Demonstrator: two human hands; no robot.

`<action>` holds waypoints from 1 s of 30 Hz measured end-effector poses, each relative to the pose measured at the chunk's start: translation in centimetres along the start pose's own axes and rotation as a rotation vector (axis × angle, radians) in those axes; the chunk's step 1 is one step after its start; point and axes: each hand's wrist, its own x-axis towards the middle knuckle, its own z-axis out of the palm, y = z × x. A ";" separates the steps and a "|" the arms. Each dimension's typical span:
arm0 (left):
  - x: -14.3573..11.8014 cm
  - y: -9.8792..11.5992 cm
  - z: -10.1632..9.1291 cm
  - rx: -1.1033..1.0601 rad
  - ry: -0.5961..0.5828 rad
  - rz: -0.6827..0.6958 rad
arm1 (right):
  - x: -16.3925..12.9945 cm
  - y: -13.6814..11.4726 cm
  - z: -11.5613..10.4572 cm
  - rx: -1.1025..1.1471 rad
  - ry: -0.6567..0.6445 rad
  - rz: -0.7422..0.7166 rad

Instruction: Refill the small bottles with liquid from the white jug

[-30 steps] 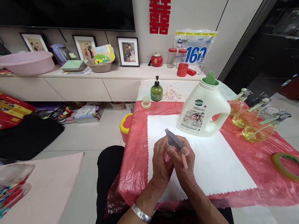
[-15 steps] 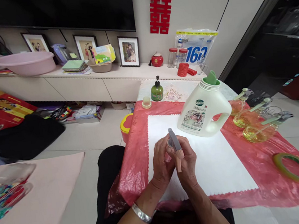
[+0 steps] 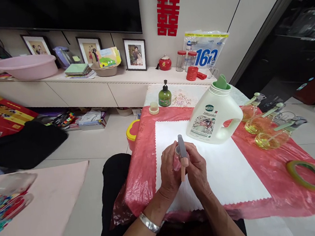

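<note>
Both of my hands are wrapped around a small clear pinkish pump bottle [image 3: 176,162], close above the white mat. Its grey and pink pump head [image 3: 183,154] stands up between the hands, with the pink end toward me. My left hand [image 3: 168,169] grips the bottle from the left. On the right side my right hand [image 3: 197,166] is closed at the pump head and neck; its fingertips are partly hidden. Just beyond stands a large white detergent jug [image 3: 210,117] with a green spout [image 3: 221,82] in its mouth.
A green pump bottle [image 3: 164,96] and a pale cap [image 3: 153,108] stand at the table's far left. To the right are several yellow-tinted pump bottles [image 3: 266,140] and a tape roll [image 3: 309,176]. Red plastic film [image 3: 140,173] lies under the white mat [image 3: 234,181].
The pump head has turned slightly, its pink end swinging a little to the left. More of the clear bottle shows between my hands. The other things stay in place.
</note>
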 end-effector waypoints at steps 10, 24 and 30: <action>-0.2 -0.5 0.7 0.078 0.041 0.052 | 0.4 -1.1 -0.2 -0.056 -0.053 0.029; -0.4 -0.7 0.4 0.071 0.048 0.076 | 0.9 -1.1 -0.5 -0.127 -0.028 0.005; -0.3 -0.5 0.9 0.101 0.071 0.064 | 1.0 -1.4 -0.5 -0.066 -0.007 0.067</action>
